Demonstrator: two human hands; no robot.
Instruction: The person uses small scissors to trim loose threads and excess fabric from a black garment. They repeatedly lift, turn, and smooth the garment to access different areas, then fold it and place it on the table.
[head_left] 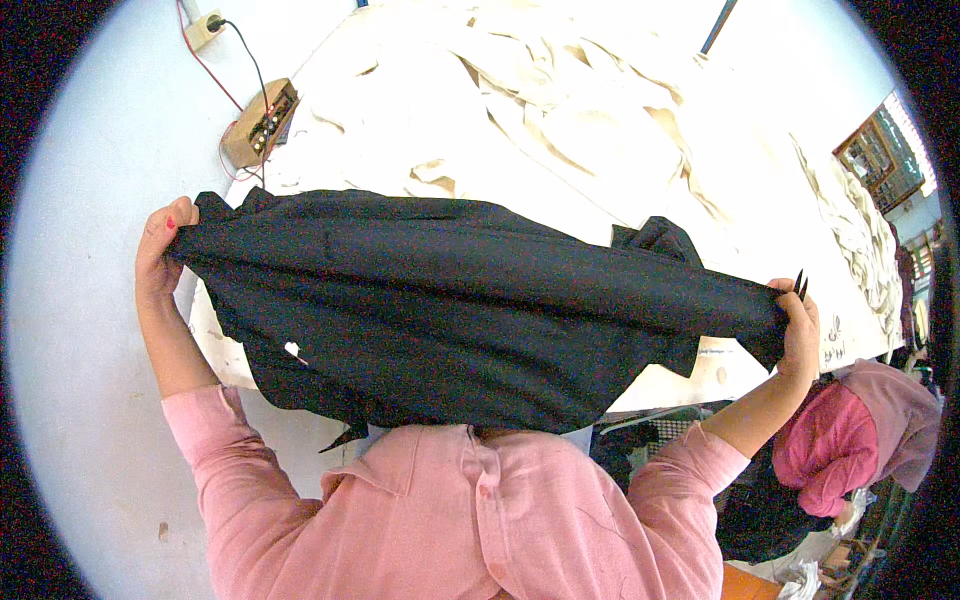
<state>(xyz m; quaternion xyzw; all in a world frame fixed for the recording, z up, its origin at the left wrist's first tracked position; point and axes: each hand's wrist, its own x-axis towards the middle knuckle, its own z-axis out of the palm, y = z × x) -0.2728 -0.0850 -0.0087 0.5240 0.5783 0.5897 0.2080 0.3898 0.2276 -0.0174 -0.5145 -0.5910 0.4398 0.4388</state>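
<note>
A black cloth piece, perhaps a garment (430,310), is stretched wide in front of my chest, over the near edge of the table. My left hand (160,240) is closed on its left end, with the fingers curled over the fabric. At the other end my right hand (800,325) grips the right edge. Two dark pointed tips (801,284), like those of small snips, stick up from the right fingers. A small white spot, a tag or scrap (295,351), shows at the lower left of the cloth. Folds of the same black fabric bunch up along its top edge.
Cream fabric (560,100) lies in loose folds across the white table (640,395). A brown box with knobs and wires (262,125) stands at the far left, near a wall socket (206,32). At the lower right a person in pink (840,435) bends down.
</note>
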